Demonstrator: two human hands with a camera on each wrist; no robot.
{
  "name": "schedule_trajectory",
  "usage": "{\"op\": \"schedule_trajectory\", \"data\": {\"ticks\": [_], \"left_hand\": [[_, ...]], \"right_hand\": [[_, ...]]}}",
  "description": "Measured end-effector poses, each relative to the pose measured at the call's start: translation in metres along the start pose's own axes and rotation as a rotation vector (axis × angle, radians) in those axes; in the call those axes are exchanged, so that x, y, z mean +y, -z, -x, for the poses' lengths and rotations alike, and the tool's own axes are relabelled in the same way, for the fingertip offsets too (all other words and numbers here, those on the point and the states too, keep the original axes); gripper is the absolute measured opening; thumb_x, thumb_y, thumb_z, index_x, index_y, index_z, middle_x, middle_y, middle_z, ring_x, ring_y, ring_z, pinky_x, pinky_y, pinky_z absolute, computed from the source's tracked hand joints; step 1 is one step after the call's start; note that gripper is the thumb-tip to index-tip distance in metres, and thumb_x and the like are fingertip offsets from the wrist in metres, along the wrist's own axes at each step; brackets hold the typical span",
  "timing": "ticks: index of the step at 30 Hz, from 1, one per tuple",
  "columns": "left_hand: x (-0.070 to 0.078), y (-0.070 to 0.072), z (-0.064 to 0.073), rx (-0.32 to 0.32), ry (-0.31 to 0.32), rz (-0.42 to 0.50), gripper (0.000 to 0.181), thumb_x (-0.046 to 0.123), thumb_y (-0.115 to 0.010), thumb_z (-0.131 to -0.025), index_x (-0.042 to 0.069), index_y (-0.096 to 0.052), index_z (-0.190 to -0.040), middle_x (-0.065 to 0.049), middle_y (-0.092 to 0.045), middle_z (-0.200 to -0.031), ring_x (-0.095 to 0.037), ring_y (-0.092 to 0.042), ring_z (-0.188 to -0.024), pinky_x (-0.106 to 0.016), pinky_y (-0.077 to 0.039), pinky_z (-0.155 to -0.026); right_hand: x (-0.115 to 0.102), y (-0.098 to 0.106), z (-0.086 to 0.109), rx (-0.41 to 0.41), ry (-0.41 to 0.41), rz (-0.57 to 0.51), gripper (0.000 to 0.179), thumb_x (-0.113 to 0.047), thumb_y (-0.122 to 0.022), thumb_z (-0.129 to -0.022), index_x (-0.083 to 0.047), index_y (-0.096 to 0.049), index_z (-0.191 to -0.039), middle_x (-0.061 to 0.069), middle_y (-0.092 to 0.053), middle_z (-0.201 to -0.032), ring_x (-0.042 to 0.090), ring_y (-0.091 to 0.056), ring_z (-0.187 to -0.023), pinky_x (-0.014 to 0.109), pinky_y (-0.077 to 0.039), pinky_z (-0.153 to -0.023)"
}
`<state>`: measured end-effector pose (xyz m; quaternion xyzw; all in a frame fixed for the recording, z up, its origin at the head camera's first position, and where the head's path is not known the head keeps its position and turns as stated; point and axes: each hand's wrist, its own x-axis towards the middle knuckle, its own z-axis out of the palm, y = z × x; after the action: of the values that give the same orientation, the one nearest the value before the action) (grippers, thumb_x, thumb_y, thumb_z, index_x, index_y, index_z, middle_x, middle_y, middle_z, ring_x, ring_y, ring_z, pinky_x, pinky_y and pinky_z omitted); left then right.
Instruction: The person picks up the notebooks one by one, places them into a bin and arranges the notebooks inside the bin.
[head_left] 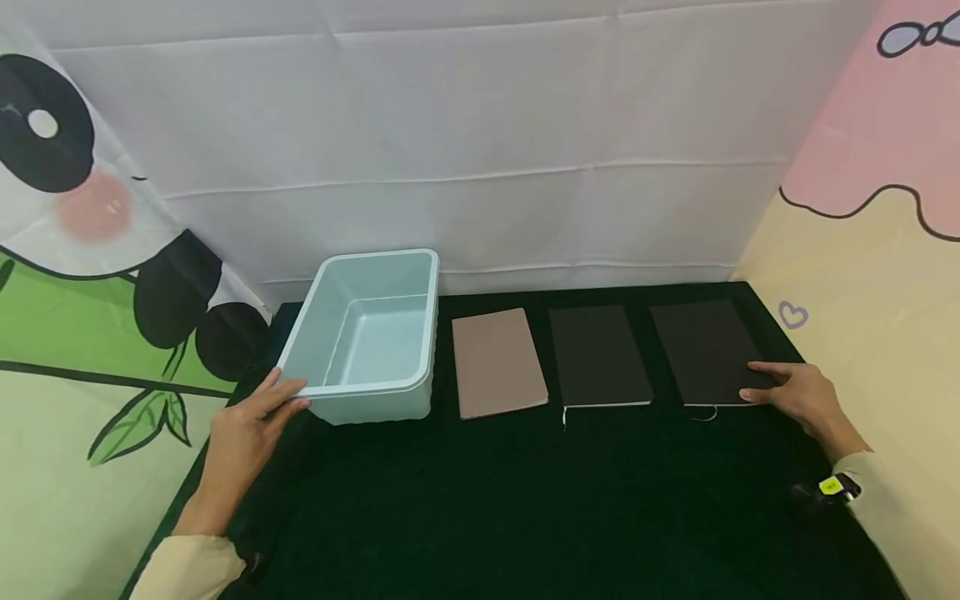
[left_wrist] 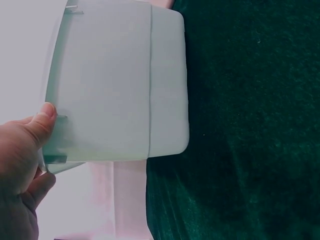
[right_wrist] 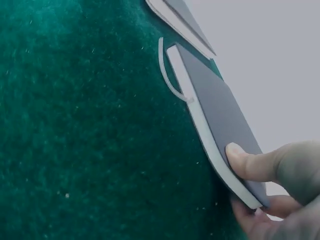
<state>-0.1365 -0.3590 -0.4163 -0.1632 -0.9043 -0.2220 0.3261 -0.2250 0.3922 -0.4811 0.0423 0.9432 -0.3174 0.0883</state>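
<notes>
My left hand (head_left: 246, 429) grips the near left corner of a pale blue plastic bin (head_left: 387, 406). In the left wrist view the thumb lies on the outer wall of the bin (left_wrist: 110, 85), just under its rim. At the right, my right hand (head_left: 806, 398) pinches the near right corner of a black notebook (head_left: 705, 346), thumb on the cover and fingers beneath the edge. The right wrist view has this notebook (right_wrist: 215, 110) with its corner slightly bent up and a pale ribbon (right_wrist: 167, 75) trailing from its pages. The inside of the bin holds nothing visible.
A second black notebook (head_left: 600, 354) with a ribbon lies left of the held one. Between it and the bin rests a pinkish-brown notebook (head_left: 498, 362). All stand on a dark green cloth (head_left: 525, 508), with a white fabric backdrop (head_left: 480, 117) behind and printed cloths on both sides.
</notes>
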Motion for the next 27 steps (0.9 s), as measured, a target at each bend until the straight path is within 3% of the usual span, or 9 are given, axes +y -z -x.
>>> {"op": "schedule_trajectory", "data": {"ticks": [6,8,14,19,23,25,27], "left_hand": [[0.003,0.002,-0.001,-0.026,0.024,-0.018,0.045,-0.004,-0.084,-0.077,0.011,-0.077,-0.119,-0.019,-0.072,-0.118,-0.044,-0.065,-0.115,0.000,-0.030,-0.089],[0.003,0.002,-0.001,-0.028,0.024,-0.025,0.044,-0.004,-0.084,-0.078,0.010,-0.077,-0.119,-0.019,-0.072,-0.119,-0.044,-0.065,-0.116,0.001,-0.030,-0.088],[0.003,0.003,-0.002,-0.024,0.009,-0.021,0.044,-0.005,-0.084,-0.077,0.009,-0.078,-0.118,-0.017,-0.073,-0.117,-0.043,-0.065,-0.115,0.001,-0.033,-0.084],[0.002,0.004,-0.004,-0.026,-0.002,-0.029,0.041,-0.004,-0.085,-0.077,0.010,-0.079,-0.115,-0.017,-0.074,-0.116,-0.043,-0.066,-0.113,-0.002,-0.042,-0.068],[0.001,0.004,-0.004,-0.034,-0.003,-0.032,0.038,-0.003,-0.085,-0.077,0.009,-0.079,-0.113,-0.018,-0.074,-0.115,-0.044,-0.067,-0.112,-0.008,-0.044,-0.059],[0.001,0.004,-0.004,-0.038,-0.001,-0.033,0.038,-0.003,-0.084,-0.077,0.009,-0.079,-0.113,-0.018,-0.074,-0.114,-0.044,-0.066,-0.112,-0.007,-0.043,-0.059],[0.001,0.005,-0.004,-0.040,0.001,-0.036,0.037,-0.003,-0.084,-0.078,0.009,-0.079,-0.112,-0.018,-0.074,-0.114,-0.044,-0.066,-0.112,-0.006,-0.044,-0.061]], "right_hand": [[-0.004,0.007,0.002,-0.052,-0.002,-0.059,0.082,-0.043,-0.079,-0.090,0.008,-0.046,-0.145,0.051,-0.026,-0.147,0.065,-0.032,-0.130,0.074,-0.032,-0.102],[-0.005,0.011,0.002,-0.071,0.006,-0.084,0.080,-0.041,-0.078,-0.091,0.008,-0.046,-0.145,0.050,-0.027,-0.148,0.063,-0.035,-0.127,0.072,-0.035,-0.100],[-0.005,0.016,0.005,-0.125,0.019,-0.200,0.071,-0.032,-0.074,-0.096,0.009,-0.045,-0.147,0.046,-0.040,-0.142,0.030,-0.066,-0.100,0.038,-0.057,-0.082],[-0.003,0.019,0.005,-0.169,0.006,-0.332,0.072,-0.028,-0.074,-0.097,0.009,-0.040,-0.149,0.047,-0.029,-0.150,0.012,-0.072,-0.090,0.030,-0.059,-0.081],[0.000,0.022,0.005,-0.170,0.004,-0.423,0.061,-0.027,-0.075,-0.096,-0.004,-0.052,-0.148,0.045,-0.025,-0.154,0.004,-0.070,-0.092,0.031,-0.058,-0.085],[0.002,0.024,0.006,-0.171,0.007,-0.483,0.046,-0.025,-0.075,-0.096,-0.019,-0.064,-0.140,0.038,-0.037,-0.152,0.003,-0.070,-0.093,0.031,-0.058,-0.085],[0.003,0.026,0.007,-0.178,0.001,-0.572,0.031,-0.020,-0.074,-0.096,-0.032,-0.073,-0.125,0.016,-0.058,-0.142,0.003,-0.070,-0.094,0.029,-0.058,-0.084]]}}
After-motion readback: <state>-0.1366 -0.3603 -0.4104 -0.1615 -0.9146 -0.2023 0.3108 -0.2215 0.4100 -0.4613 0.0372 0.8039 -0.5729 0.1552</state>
